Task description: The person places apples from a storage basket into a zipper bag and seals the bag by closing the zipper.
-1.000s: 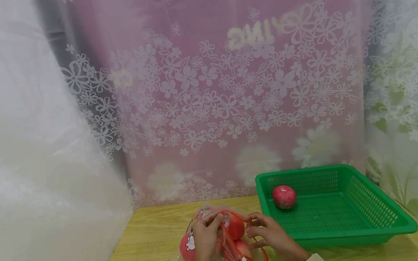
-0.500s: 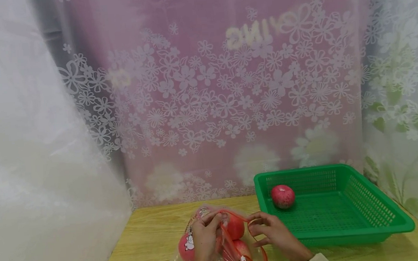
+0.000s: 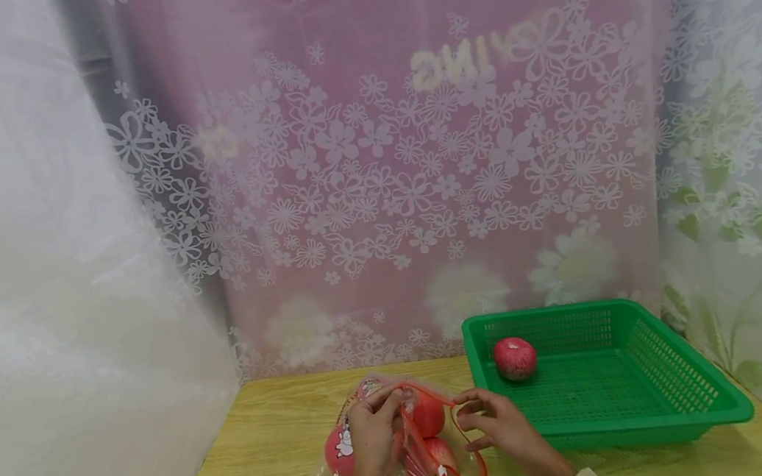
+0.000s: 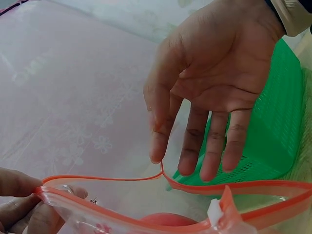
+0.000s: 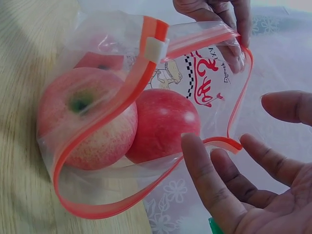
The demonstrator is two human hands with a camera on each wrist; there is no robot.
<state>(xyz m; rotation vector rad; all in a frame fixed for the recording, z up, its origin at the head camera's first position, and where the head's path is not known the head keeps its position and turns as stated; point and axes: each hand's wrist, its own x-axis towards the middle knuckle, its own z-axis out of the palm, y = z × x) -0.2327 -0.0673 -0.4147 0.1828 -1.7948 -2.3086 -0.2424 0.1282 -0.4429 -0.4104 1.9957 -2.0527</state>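
A clear zip bag [image 5: 117, 112] with an orange-red rim and a white slider [image 5: 156, 49] lies on its side on the table, holding several red apples [image 3: 427, 414]. Its mouth gapes toward the right. My left hand [image 3: 373, 437] pinches the far end of the rim between thumb and fingers. On the other side of the mouth is my right hand [image 3: 509, 430], fingers spread and fairly straight, fingertips right at the rim. In the right wrist view, two apples [image 5: 163, 124] show through the opening, and a printed cartoon covers part of the plastic.
A green plastic basket [image 3: 623, 426] stands to the right of the bag, close beyond the right hand. One red apple [image 3: 515, 359] sits in its left back corner. Wood-patterned table [image 3: 268, 423] lies under everything, with a flowered curtain [image 3: 383, 267] behind.
My right hand has shifted slightly right, its fingers loosening from a bent pose at the rim. My left hand keeps its pinch, and the apples stay where they were.
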